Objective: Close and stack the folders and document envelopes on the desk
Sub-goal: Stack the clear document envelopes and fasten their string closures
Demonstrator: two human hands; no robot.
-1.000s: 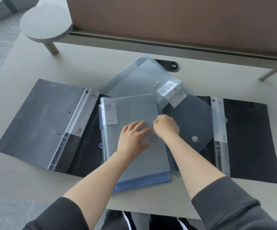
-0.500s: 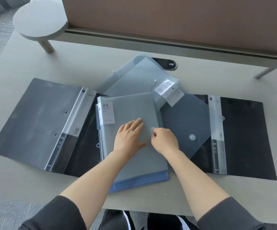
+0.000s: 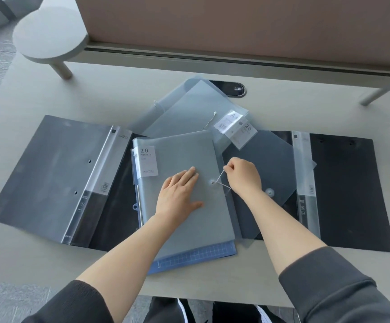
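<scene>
Frosted grey-blue plastic is the centre of it all: a translucent 20-pocket display folder (image 3: 184,194) lies closed in the middle of the pale grey worktop (image 3: 37,259), its white "20 POCKETS" label (image 3: 148,163) at the upper left corner. Left hand (image 3: 177,197) lies flat on the cover, fingers straight and together, thumb spread, pressing down. Right hand (image 3: 244,177) sits just beside it at the folder's right edge, its grip pinched tight on a thin white elastic cord (image 3: 220,181), and that cord runs taut in a little triangle to a small round button (image 3: 212,182) on the cover.

Peeking out beneath the folder's lower edge, a blue plastic sheet printed with a grid (image 3: 196,257). Under the right side, a smoky translucent snap envelope (image 3: 266,164) with a round snap (image 3: 269,191) near the right wrist. Behind, another frosted clear string envelope (image 3: 189,108) fans toward the back, carrying white labels (image 3: 234,125) at its right corner.

Flanking everything, two dark grey binders lying open flat: one on the left (image 3: 58,173), cover showing two punched holes, one on the right (image 3: 348,190), partly covered by the smoky envelope. Farther back, a black oval cable port (image 3: 233,88) in the worktop, a brown divider panel (image 3: 236,24), and a round grey stool (image 3: 49,36) at the upper left.
</scene>
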